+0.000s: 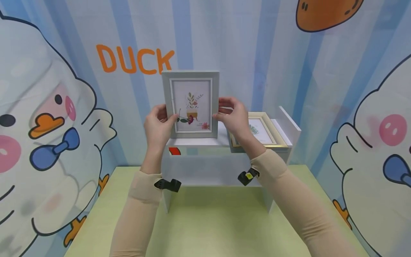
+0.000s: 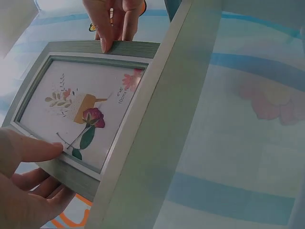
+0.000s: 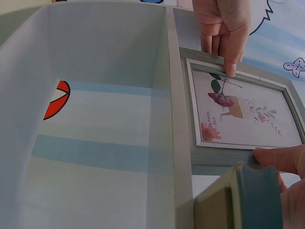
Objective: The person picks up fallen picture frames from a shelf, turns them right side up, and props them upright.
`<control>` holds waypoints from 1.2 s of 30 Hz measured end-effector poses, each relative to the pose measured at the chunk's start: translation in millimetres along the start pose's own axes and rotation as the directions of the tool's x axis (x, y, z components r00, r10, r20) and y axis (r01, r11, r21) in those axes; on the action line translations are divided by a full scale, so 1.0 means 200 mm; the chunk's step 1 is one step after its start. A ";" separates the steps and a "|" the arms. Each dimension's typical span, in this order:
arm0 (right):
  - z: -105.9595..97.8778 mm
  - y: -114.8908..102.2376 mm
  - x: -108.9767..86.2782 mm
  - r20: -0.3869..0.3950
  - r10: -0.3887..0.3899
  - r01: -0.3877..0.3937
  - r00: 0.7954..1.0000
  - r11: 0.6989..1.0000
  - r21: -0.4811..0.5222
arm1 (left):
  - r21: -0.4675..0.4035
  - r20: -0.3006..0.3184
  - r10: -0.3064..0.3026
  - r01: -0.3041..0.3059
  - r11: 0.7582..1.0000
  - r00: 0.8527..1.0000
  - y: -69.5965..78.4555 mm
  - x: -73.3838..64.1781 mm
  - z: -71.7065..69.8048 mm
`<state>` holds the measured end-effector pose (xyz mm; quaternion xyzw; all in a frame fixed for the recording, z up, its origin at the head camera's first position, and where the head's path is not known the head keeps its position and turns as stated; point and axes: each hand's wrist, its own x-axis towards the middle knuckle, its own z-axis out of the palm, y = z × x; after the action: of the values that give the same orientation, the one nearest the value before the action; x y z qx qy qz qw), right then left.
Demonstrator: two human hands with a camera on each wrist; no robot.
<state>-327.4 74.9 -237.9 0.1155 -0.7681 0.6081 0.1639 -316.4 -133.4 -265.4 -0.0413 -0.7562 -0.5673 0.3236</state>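
Observation:
Both hands hold a grey-green picture frame upright at the top of a white shelf. On its left side, the left hand grips the edge, thumb on the front and fingers behind. The right hand pinches the opposite edge in the same way. Behind the glass is a print of plants in a yellow pot, with a pink flower in the corner. A dark red dried rose with green leaves and a thin stem shows across the print, its stem near the left thumb.
The white shelf stands on a pale green table. A gold-rimmed picture frame lies on the shelf top at right, next to a raised side panel. A striped duck-print curtain hangs behind.

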 end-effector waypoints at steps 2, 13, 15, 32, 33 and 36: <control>0.00 0.01 0.00 -0.005 -0.020 0.020 1.000 1.000 0.006 | 0.000 0.002 0.008 -0.008 1.000 1.000 0.00 0.00 0.00; 0.01 0.01 0.00 0.011 -0.038 0.038 0.999 0.999 0.026 | -0.005 0.008 0.004 -0.004 1.000 1.000 -0.01 -0.04 -0.02; 0.01 0.01 0.00 0.011 -0.032 0.032 0.999 0.999 0.024 | -0.011 0.011 0.004 -0.004 1.000 1.000 -0.01 -0.04 -0.02; -0.05 -0.05 -0.02 0.020 -0.086 0.086 0.996 0.996 0.011 | 0.003 -0.018 0.059 -0.059 0.998 0.998 -0.03 -0.10 -0.03; -0.05 -0.05 -0.02 0.019 -0.100 0.100 0.995 0.995 0.015 | 0.001 -0.026 0.065 -0.065 0.998 0.998 -0.03 -0.10 -0.03; -0.06 -0.06 -0.01 0.010 -0.133 0.133 0.991 0.991 0.018 | -0.012 -0.057 0.084 -0.084 0.996 0.995 -0.03 -0.11 -0.03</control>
<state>-320.1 84.8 -225.4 0.1713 -0.7544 0.6017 0.1987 -298.7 -133.0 -281.9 -0.0593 -0.7403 -0.5594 0.3681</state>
